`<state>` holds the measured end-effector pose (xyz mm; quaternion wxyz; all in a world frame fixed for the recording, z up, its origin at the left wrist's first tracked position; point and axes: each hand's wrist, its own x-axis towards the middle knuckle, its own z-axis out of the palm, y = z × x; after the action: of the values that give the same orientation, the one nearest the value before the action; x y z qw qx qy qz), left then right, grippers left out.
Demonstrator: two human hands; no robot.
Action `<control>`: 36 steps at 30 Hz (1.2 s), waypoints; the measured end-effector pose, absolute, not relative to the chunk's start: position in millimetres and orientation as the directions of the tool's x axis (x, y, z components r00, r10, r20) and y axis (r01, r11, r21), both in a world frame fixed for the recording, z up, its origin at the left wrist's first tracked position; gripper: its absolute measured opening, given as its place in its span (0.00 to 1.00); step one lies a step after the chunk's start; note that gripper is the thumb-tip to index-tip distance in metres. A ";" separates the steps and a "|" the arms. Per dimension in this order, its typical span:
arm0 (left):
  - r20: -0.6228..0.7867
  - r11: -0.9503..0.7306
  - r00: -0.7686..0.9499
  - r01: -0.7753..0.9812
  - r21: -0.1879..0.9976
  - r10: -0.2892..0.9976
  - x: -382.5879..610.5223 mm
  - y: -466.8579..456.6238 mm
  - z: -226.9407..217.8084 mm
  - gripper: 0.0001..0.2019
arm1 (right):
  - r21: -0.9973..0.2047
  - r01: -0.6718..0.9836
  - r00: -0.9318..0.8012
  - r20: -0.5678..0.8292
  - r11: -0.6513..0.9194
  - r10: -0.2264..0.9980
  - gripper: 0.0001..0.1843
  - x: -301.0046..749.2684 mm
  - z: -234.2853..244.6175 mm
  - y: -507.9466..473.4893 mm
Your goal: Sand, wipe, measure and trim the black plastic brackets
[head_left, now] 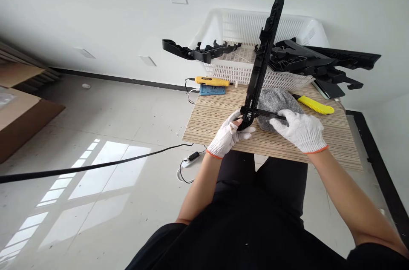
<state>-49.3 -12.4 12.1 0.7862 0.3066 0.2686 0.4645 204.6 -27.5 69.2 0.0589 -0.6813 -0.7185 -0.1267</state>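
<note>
My left hand (226,134), in a white knit glove with an orange cuff, is closed around the lower end of a long black plastic trim piece (262,59). The piece slants up and away, its far end above the basket. My right hand (299,129), gloved alike, grips a thin dark flat file (266,113). The file lies across the lower end of the trim piece, just above my left fingers; whether it presses on the plastic I cannot tell. Behind the file rests a grey cloth bundle (276,104) on the wood-grain table (207,121).
A white plastic basket (230,70) against the wall holds several black plastic parts (306,59) jutting over its sides. A yellow power tool (212,81) lies on a blue packet (211,90). At right are a yellow utility knife (315,104) and a dark phone (329,89).
</note>
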 end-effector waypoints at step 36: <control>-0.178 0.393 0.419 -0.510 0.765 0.891 -49.3 -15.4 23.3 0.45 | 0.114 0.993 -0.016 0.355 -0.026 0.935 0.29 207.3 87.0 6.7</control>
<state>-49.3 -15.4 23.3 0.7795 0.3191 0.2979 0.4493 207.3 6.7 87.0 0.0862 -0.6960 -0.6925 -0.1691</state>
